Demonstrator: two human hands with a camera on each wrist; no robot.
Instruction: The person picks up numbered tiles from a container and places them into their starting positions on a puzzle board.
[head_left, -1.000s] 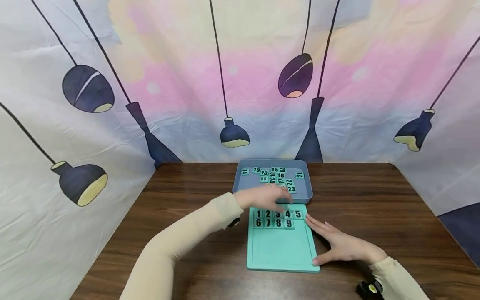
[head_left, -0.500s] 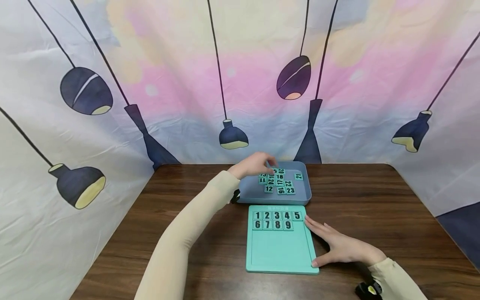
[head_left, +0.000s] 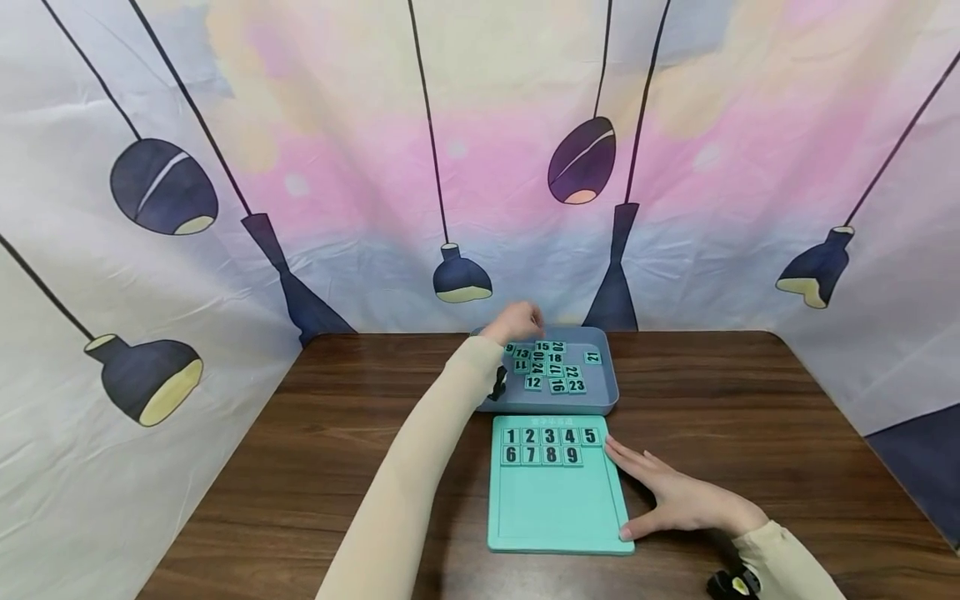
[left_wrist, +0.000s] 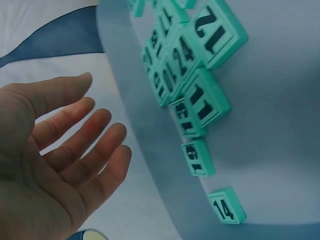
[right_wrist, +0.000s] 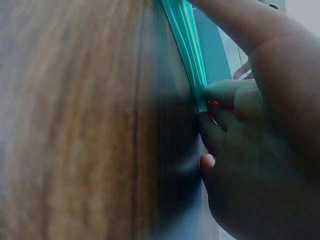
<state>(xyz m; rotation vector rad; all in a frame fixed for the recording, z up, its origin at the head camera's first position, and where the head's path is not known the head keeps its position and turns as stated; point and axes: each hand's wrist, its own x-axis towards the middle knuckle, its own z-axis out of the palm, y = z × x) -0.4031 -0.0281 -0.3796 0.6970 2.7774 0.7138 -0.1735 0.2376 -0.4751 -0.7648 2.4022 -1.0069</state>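
Head view: left hand (head_left: 517, 320) loose, empty at far tray (head_left: 602, 393); right hand (head_left: 681, 500), spread, likely steadies board (head_left: 555, 510) at right edge.

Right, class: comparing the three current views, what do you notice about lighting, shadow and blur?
Head view: bright, tiles 1 to 9 legible; left wrist view: dimmer and bluish, left hand shaded; right wrist view: tabletop grain blurred, right hand largely in shadow.
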